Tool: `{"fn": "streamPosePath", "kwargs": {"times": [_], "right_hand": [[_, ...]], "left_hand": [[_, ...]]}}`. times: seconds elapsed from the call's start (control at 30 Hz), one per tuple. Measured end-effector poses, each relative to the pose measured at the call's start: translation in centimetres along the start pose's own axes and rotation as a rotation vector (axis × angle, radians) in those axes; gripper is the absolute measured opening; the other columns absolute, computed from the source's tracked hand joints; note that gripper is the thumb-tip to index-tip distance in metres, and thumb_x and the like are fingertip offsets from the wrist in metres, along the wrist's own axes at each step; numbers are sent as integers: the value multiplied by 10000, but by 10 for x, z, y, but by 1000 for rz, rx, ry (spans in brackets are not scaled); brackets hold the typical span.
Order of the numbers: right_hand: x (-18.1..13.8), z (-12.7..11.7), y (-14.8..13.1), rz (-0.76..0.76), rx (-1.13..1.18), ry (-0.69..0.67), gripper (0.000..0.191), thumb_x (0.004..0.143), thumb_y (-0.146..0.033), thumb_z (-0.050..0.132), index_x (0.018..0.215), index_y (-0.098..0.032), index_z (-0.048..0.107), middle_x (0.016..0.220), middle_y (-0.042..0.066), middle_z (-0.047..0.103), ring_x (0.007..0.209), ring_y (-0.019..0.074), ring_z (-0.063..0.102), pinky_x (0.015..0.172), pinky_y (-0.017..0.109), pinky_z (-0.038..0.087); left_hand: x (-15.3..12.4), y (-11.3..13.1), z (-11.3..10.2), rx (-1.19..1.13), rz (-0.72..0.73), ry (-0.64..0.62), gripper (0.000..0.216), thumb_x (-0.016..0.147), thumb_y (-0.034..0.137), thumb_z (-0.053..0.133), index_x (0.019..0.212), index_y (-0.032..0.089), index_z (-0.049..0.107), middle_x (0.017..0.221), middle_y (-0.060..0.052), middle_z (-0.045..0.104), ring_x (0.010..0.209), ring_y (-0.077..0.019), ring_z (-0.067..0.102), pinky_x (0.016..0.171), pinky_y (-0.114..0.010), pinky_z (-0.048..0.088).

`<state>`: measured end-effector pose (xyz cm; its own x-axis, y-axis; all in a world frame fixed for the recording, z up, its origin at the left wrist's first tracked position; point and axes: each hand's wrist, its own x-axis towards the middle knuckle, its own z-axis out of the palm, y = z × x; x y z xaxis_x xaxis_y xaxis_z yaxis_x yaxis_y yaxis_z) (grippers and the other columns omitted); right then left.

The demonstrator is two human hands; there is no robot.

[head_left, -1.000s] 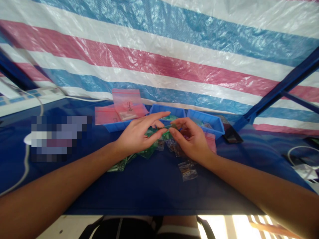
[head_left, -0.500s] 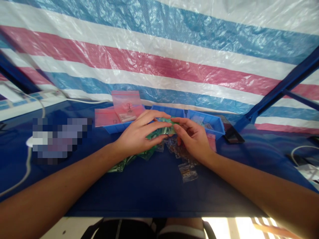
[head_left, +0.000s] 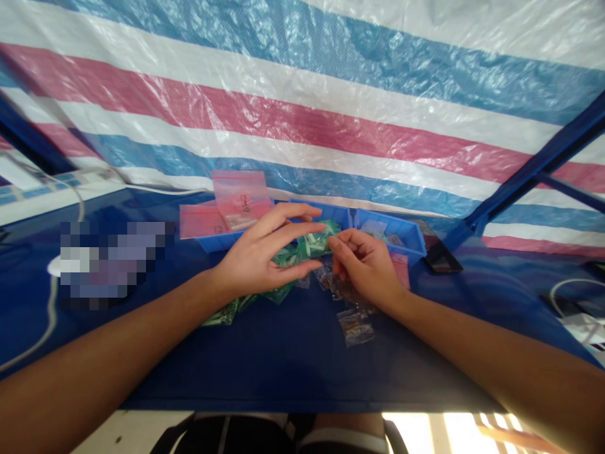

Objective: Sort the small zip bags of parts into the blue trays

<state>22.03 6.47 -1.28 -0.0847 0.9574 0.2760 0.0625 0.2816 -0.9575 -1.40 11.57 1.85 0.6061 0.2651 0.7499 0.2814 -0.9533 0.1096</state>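
Note:
My left hand [head_left: 258, 255] is open, thumb and fingers spread apart, just left of a small green plastic packet [head_left: 314, 242]. Its fingers hold nothing. With thumb and index finger pressed together, my right hand [head_left: 366, 261] pinches the packet at its right edge. More green packets [head_left: 278, 294] lie in a heap beneath and left of my left hand. Under my right hand is a pile of clear packets [head_left: 347, 291] with small brownish contents, partly hidden. One clear packet [head_left: 355, 328] lies nearer the table's front edge.
Behind the hands stand blue bins [head_left: 321, 212]; pink zip bags [head_left: 241, 202] rest on the left one, and the right bin [head_left: 410, 238] contains small clear bags. A dark phone [head_left: 442, 255] lies right of it. A white cable [head_left: 53, 315] runs along the left of the blue table [head_left: 283, 372].
My left hand has let go of the green packet, spread its fingers and drawn slightly left. My right hand stays almost in place, pinching the packet's edge.

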Motion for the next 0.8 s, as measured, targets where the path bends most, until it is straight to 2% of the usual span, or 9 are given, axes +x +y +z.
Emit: {"fn": "streamPosePath", "kwargs": {"times": [0.1,0.23,0.33,0.4,0.47,0.57,0.67,0.8], "right_hand": [[1,-1,-1,14,31,1,407,986,-584,743,856,-214,637,598,-42,632,469,100,516,446,218,377],[-1,0,-1,4,35,-37,402,1006,-569,722,842,-214,630,609,-36,632,474,99,518,447,224,374],[-2,1,-3,-30,72,-46,355,1009,-591,704,1052,-241,672,697,-30,669,547,120,572,488,233,421],[-2,1,-3,-69,107,-37,429,1015,-621,677,1267,-276,637,785,-21,695,606,137,604,513,246,448],[-1,2,-2,-98,101,-39,491,996,-628,700,1340,-288,614,815,-17,695,627,148,609,523,261,455],[-1,1,1,-103,10,-61,379,959,-580,777,1136,-255,695,726,-23,667,585,147,583,520,274,438],[-2,1,2,-78,-62,-69,339,997,-556,739,920,-232,680,656,-20,654,533,138,563,495,275,410],[-2,-1,0,-35,-18,-60,381,1004,-560,732,848,-230,622,650,-27,661,526,128,568,491,260,412]], "left_hand": [[0,-4,2,9,36,-42,450,940,247,825,1371,236,695,1503,-153,641,1398,-288,627,1161,-453,557],[-1,-7,0,17,28,-11,318,1000,103,672,1273,248,747,1366,-102,728,1292,-240,681,1133,-429,551],[0,-6,-2,2,-7,32,275,1021,121,651,1247,230,764,1246,-88,771,1171,-210,720,1062,-380,569],[0,-4,-1,4,-30,61,226,1016,165,698,1229,198,767,1145,-84,790,1072,-192,736,990,-334,582],[0,-3,0,29,-59,78,212,1003,211,746,1211,171,766,1057,-72,795,975,-172,736,923,-292,583],[-3,-1,3,65,-124,66,299,1006,275,761,1284,164,743,1066,-64,798,902,-150,734,906,-260,583],[-5,1,2,61,-204,4,469,1016,342,745,1447,181,659,1150,-70,792,941,-168,748,952,-274,595],[-5,2,2,21,-247,-68,744,960,413,804,1611,225,496,1346,-115,723,1084,-231,738,1028,-363,614]]}}
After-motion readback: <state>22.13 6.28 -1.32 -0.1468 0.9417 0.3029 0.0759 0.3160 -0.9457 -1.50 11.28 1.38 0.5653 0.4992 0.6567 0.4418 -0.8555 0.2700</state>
